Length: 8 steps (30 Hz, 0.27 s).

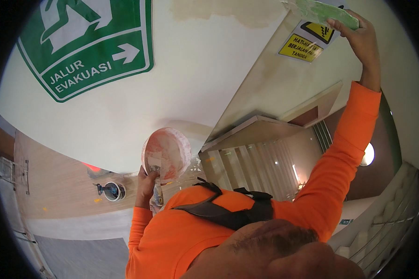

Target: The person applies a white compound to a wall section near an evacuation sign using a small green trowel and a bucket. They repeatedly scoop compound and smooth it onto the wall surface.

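My right hand (358, 39) is raised to the upper right and grips a green flat pad (323, 13) pressed against the cream wall (205, 69). My left hand (146, 183) is held near my chest. It clasps a round white tub (168, 149) smeared inside with pinkish-white paste, together with a small paste-caked scraper (157, 191) that hangs below the tub. Both arms wear orange sleeves, and a dark strap crosses my chest.
A large green sign with an arrow (88, 42) hangs on the wall at upper left. A yellow warning sticker (307, 44) sits beside the pad. A tan patch (233, 11) marks the wall top. Stairs (265, 162) descend below, with a railing (386, 218) at right.
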Available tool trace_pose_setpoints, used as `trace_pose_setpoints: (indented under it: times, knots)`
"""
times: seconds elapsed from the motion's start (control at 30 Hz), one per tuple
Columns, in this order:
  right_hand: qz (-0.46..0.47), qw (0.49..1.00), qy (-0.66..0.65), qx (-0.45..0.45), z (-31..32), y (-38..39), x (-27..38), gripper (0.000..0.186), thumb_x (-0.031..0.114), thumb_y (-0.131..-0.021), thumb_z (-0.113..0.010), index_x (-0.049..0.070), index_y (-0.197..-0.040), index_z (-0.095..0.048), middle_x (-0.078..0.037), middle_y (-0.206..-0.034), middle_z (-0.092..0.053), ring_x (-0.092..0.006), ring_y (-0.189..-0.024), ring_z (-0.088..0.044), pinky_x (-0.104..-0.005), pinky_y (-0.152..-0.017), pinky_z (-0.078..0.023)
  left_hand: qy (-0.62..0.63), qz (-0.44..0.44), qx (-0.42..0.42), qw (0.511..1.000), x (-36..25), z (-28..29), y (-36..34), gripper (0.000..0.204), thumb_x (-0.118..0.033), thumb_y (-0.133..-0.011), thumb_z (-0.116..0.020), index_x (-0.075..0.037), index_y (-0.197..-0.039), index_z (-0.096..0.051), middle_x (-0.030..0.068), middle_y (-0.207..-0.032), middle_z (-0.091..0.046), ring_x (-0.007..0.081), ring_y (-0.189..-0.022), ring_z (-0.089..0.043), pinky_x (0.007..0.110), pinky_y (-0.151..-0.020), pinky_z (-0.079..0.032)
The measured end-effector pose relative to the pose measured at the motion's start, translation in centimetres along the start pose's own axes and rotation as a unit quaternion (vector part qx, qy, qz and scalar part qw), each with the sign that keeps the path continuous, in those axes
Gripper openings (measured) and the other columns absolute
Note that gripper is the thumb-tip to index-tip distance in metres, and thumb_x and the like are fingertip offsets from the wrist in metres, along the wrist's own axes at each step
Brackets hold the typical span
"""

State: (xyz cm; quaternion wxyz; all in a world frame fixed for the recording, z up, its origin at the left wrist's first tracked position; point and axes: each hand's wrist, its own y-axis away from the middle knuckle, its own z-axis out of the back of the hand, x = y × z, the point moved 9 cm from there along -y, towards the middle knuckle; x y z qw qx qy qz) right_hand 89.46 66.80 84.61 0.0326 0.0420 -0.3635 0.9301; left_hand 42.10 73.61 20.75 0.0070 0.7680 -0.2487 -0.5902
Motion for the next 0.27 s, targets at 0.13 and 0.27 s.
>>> trace_pose_setpoints:
  times: [0.13,0.27]
  knots:
    - [0.001,0.996,0.084,0.021,-0.9,0.1,7.6,0.023,0.008,-0.080,-0.075,-0.002,-0.101,-0.075,-0.012,-0.087,-0.075,-0.0190,-0.079,-0.069,-0.0322,-0.077,-0.053,0.015,0.006,-0.010,1.000,-0.3,-0.4,0.5,0.055,-0.001,-0.081,-0.059,0.003,-0.135,-0.049,0.0112,-0.121,-0.063,0.0215,-0.106,-0.062,0.035,-0.095,-0.049]
    - [-0.046,0.997,0.060,-0.001,-0.6,-1.1,4.9,0.015,0.009,-0.073,-0.085,0.000,-0.082,-0.077,-0.012,-0.078,-0.076,-0.0187,-0.069,-0.070,-0.0340,-0.072,-0.055,0.018,0.018,-0.011,1.000,0.2,-0.2,0.1,0.056,-0.001,-0.081,-0.059,0.003,-0.135,-0.049,0.0113,-0.122,-0.063,0.0217,-0.108,-0.062,0.035,-0.096,-0.049]
